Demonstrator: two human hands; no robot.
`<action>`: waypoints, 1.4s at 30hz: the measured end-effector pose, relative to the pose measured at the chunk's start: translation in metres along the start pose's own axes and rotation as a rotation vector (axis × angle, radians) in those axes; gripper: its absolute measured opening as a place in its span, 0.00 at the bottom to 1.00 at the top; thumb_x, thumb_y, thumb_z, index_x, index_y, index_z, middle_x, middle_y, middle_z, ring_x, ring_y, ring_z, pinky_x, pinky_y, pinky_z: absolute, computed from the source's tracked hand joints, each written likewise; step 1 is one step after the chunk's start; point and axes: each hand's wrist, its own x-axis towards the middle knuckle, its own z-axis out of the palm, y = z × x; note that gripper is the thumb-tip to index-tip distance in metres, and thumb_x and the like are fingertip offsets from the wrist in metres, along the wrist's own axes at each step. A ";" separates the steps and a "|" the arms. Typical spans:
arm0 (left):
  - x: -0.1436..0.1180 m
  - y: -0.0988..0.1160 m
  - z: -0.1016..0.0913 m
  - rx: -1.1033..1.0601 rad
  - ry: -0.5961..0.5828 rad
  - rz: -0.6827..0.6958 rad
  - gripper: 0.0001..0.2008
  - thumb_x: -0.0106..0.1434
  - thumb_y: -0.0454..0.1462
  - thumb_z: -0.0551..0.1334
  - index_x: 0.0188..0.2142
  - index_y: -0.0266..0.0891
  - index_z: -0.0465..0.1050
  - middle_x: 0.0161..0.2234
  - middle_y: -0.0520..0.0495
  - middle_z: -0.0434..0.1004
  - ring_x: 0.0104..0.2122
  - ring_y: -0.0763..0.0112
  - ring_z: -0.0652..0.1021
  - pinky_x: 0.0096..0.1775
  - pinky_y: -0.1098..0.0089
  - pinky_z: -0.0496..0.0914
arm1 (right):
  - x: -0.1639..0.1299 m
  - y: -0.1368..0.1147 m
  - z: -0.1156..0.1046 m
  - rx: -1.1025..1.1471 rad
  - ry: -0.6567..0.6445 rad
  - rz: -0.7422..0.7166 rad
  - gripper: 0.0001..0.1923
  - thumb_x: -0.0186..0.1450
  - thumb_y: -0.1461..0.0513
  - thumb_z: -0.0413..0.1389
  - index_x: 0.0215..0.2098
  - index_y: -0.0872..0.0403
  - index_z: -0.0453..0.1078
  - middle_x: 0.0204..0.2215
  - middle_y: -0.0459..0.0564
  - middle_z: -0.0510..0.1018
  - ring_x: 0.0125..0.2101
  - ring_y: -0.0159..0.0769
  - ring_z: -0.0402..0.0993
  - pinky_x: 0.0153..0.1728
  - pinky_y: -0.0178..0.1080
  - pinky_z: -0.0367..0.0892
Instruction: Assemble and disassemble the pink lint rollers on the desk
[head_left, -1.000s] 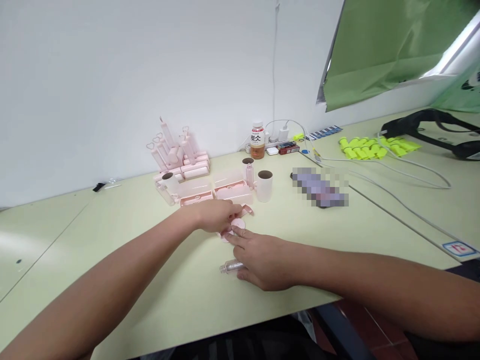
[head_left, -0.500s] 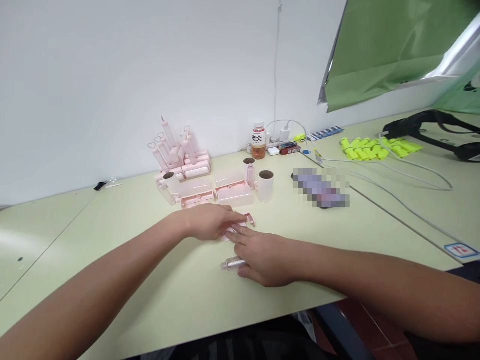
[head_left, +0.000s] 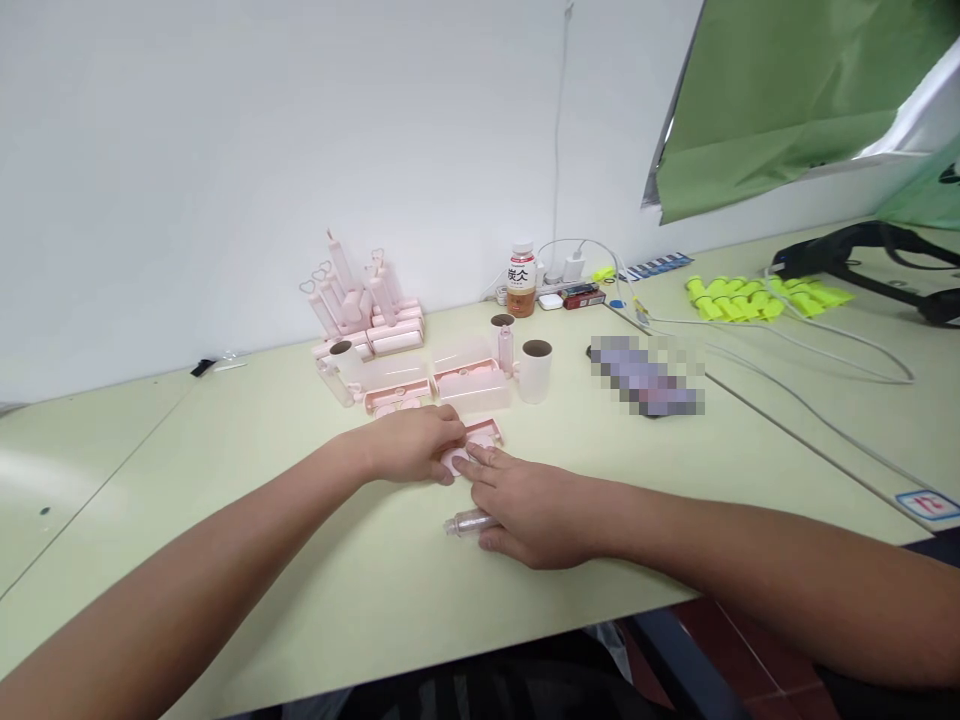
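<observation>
My left hand [head_left: 415, 445] rests on the pale green table [head_left: 225, 520], its fingers curled over a small round pink piece [head_left: 454, 461]. My right hand [head_left: 525, 507] lies just to the right of it, forefinger touching the same pink piece, while its lower fingers hold a small clear tube [head_left: 465, 523] against the table. A flat pink clip-like part [head_left: 484, 433] lies just behind both hands.
Behind the hands stand pink boxes [head_left: 472, 385], a stack of pink parts [head_left: 367, 310], white cups [head_left: 535, 370] and a drink bottle [head_left: 520, 279]. White cables [head_left: 787, 350], yellow-green pieces [head_left: 750, 298] and a black strap [head_left: 862, 250] lie to the right. The table's front edge is close below my arms.
Both hands have closed in on the round pink piece. My left hand's fingers now cover most of it. The right hand stays on the clear tube. The view shifted slightly.
</observation>
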 end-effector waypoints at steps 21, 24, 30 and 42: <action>-0.011 0.016 0.011 0.255 0.188 -0.149 0.07 0.56 0.34 0.58 0.36 0.39 0.67 0.38 0.43 0.73 0.31 0.63 0.75 0.25 0.67 0.62 | -0.003 0.002 -0.016 -0.171 0.213 0.098 0.14 0.68 0.57 0.52 0.41 0.60 0.71 0.41 0.61 0.77 0.43 0.49 0.72 0.42 0.47 0.65; -0.012 0.017 0.015 0.295 0.190 -0.176 0.07 0.57 0.34 0.58 0.37 0.40 0.68 0.38 0.44 0.74 0.32 0.61 0.75 0.26 0.66 0.63 | -0.003 0.005 -0.021 -0.153 0.218 0.232 0.10 0.67 0.58 0.52 0.41 0.57 0.68 0.35 0.54 0.77 0.35 0.42 0.72 0.31 0.40 0.61; -0.013 0.018 0.025 0.271 0.247 -0.194 0.07 0.60 0.33 0.54 0.39 0.41 0.65 0.37 0.45 0.74 0.33 0.60 0.75 0.27 0.65 0.62 | 0.006 0.011 -0.006 -0.218 0.164 0.313 0.10 0.63 0.66 0.49 0.43 0.55 0.67 0.37 0.53 0.75 0.33 0.40 0.72 0.26 0.38 0.56; -0.013 0.018 0.048 0.074 0.416 -0.123 0.07 0.67 0.40 0.53 0.40 0.40 0.64 0.38 0.46 0.74 0.36 0.62 0.74 0.36 0.64 0.65 | 0.013 0.014 -0.010 -0.263 0.146 0.465 0.07 0.65 0.65 0.48 0.41 0.53 0.64 0.39 0.51 0.76 0.30 0.37 0.73 0.23 0.38 0.48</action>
